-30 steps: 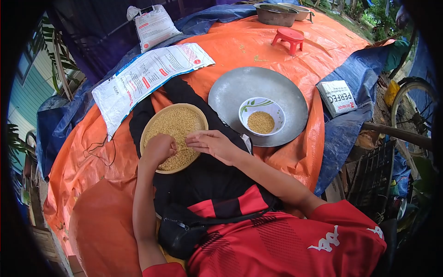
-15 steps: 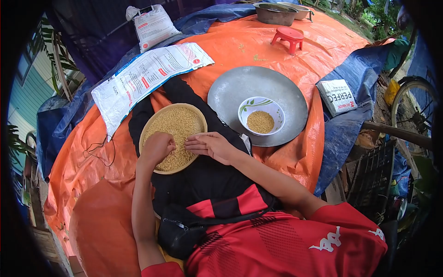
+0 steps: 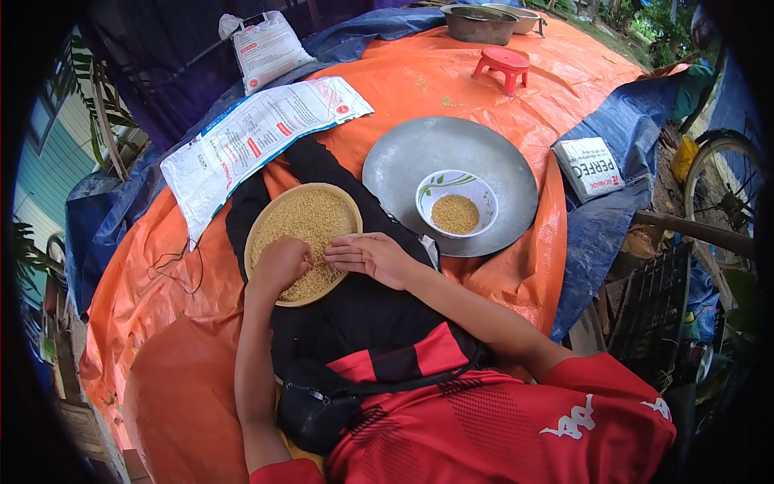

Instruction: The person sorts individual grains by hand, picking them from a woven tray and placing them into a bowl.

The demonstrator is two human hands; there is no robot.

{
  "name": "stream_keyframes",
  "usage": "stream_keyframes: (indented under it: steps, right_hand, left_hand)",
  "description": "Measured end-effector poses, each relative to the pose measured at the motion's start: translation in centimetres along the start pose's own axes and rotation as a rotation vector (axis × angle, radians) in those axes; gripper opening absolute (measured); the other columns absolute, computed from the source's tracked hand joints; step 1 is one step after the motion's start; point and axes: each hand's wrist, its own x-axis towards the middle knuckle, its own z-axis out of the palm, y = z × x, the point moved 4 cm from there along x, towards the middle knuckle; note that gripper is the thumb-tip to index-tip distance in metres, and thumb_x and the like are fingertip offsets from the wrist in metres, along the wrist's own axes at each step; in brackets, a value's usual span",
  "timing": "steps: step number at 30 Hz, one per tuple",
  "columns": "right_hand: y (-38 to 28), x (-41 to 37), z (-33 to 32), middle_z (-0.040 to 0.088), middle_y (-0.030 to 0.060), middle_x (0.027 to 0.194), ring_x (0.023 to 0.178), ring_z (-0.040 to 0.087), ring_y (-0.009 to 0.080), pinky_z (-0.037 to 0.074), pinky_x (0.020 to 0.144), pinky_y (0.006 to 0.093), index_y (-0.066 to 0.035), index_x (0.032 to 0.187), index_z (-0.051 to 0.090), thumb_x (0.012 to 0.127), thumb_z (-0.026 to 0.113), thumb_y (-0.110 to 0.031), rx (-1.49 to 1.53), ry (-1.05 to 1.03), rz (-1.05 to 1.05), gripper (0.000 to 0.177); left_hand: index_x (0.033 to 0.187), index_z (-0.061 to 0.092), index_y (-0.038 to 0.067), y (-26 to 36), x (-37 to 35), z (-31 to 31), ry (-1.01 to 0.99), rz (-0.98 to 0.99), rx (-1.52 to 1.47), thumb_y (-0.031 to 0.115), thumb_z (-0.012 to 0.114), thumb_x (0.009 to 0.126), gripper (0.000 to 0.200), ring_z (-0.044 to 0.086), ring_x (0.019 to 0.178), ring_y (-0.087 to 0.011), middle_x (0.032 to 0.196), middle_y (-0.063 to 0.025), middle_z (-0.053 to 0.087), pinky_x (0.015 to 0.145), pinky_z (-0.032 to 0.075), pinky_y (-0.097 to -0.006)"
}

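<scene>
While basket point(image 3: 356, 216) and bowl point(image 3: 479, 192) hold grain point(image 3: 314, 216), left hand point(image 3: 282, 262) is curled, contents unclear, right hand point(image 3: 377, 260) unclenched.

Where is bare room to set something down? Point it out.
Free: the metal tray around the white bowl, mostly above and left of it; also the orange tarp between the red stool and blue tarp. Crowded: the grain-filled basket, where left hand and right hand are close together.
</scene>
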Motion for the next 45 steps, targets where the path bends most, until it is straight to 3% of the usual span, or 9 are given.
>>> stream_keyframes:
  steps: [7,13,19,28,34,45]
  right_hand:
    - [0.0,0.2,-0.1,0.06,0.0238,0.119,0.112,0.061,0.0305,0.05,0.098,0.0377,0.012,0.125,0.047,0.1,0.043,-0.017,0.015,-0.005,0.019,0.039]
    - [-0.2,0.1,0.1,0.061,0.0236,0.115,0.11,0.062,0.0313,0.051,0.097,0.0374,0.012,0.122,0.049,0.1,0.041,-0.014,0.036,0.005,0.017,0.035]
    - [-0.2,0.2,0.0,0.06,0.0251,0.117,0.111,0.061,0.0312,0.051,0.098,0.0375,0.012,0.121,0.05,0.099,0.041,-0.013,0.082,-0.021,0.024,0.034]
    - [0.0,0.4,-0.3,0.058,0.0254,0.12,0.114,0.059,0.0311,0.049,0.101,0.0385,0.013,0.123,0.048,0.099,0.043,-0.014,0.051,-0.019,0.026,0.037]
    - [0.0,0.4,-0.4,0.059,0.0245,0.119,0.113,0.06,0.0302,0.049,0.1,0.0383,0.012,0.124,0.048,0.099,0.044,-0.015,0.055,-0.023,0.025,0.037]
    - [0.0,0.4,-0.3,0.059,0.0241,0.119,0.113,0.06,0.0304,0.05,0.098,0.0378,0.011,0.125,0.048,0.099,0.045,-0.016,0.04,0.001,0.041,0.038]
  left_hand:
    - [0.077,0.069,0.006,-0.3,0.1,-0.6,0.092,0.057,0.018,0.01,0.066,0.072,0.006,0.065,0.076,-0.0306,0.077,-0.0115,0.066,0.071,0.05,-0.0421]
    - [0.08,0.063,0.004,4.2,-0.1,-2.9,0.257,0.223,-0.255,0.012,0.067,0.075,0.01,0.063,0.072,-0.0282,0.077,-0.0102,0.063,0.066,0.049,-0.038]
    - [0.078,0.063,0.004,3.7,0.3,-1.9,0.342,0.196,-0.172,0.014,0.072,0.073,0.015,0.063,0.072,-0.0266,0.076,-0.0092,0.063,0.065,0.049,-0.0382]
    - [0.08,0.071,0.007,0.0,-0.4,-0.2,-0.021,0.01,-0.017,0.015,0.072,0.068,0.015,0.066,0.077,-0.0273,0.075,-0.0093,0.068,0.07,0.05,-0.0397]
    - [0.068,0.071,0.01,0.7,-0.2,-0.1,0.014,0.014,0.072,0.012,0.069,0.068,0.003,0.066,0.074,-0.0288,0.071,-0.0099,0.067,0.069,0.051,-0.0417]
    - [0.072,0.069,0.007,-0.4,-0.2,-0.9,0.02,-0.024,0.004,0.013,0.069,0.071,0.006,0.065,0.077,-0.0309,0.073,-0.0118,0.067,0.071,0.05,-0.0427]
